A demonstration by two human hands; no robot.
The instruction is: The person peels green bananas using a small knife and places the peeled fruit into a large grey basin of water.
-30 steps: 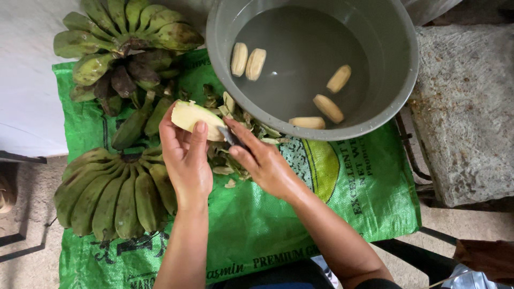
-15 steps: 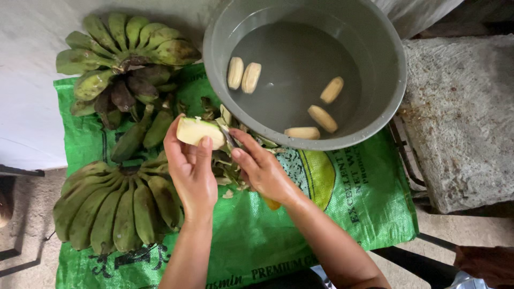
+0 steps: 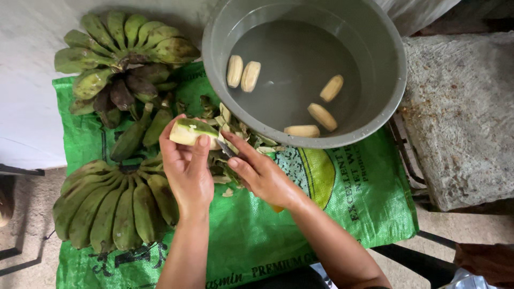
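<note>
Head view, looking down on a green sack (image 3: 342, 203) spread on the ground. The left hand (image 3: 186, 166) grips a half-peeled banana (image 3: 191, 132), fingers curled beneath it and the thumb pressed on its near side; a strip of green skin remains along the top, with pale flesh exposed below. The right hand (image 3: 259, 170) is closed around a knife (image 3: 225, 148), whose dark blade shows between thumb and forefinger and meets the banana's right end. The banana is held above the sack, just left of the peels (image 3: 241, 134) heaped against the basin (image 3: 385, 107). The grey basin stands at the sack's far edge and holds water with five peeled bananas (image 3: 243, 73) floating in it: two side by side at the left, three apart at the right. Two green bunches lie left of the hands: the near bunch (image 3: 115, 200) fanned out on the sack, the far bunch (image 3: 126, 53) partly off it. A rough stone slab (image 3: 460, 118) lies to the right.
</note>
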